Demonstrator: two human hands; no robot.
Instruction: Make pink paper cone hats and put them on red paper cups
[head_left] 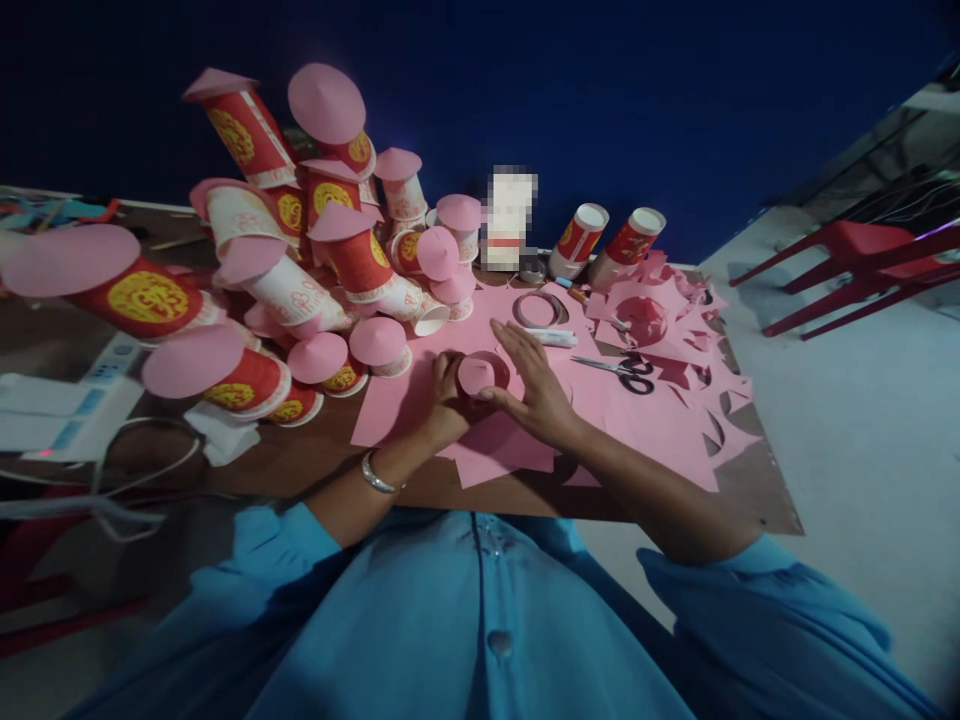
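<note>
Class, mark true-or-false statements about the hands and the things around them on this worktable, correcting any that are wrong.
1. A pink paper piece is between the left hand and the right hand. True.
2. The silver-coloured bracelet circles the right wrist. False: it is on the left.
3. The scissors lie to the right of both hands. True.
4. The two red-and-white cups nearest the loose pink scraps wear pink cone tops. False: neither has one.
5. The person's sleeves are blue. True.

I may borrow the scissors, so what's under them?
Pink paper shows around the scissors, so they appear to lie on it; whatever they directly cover can't be seen.
</note>
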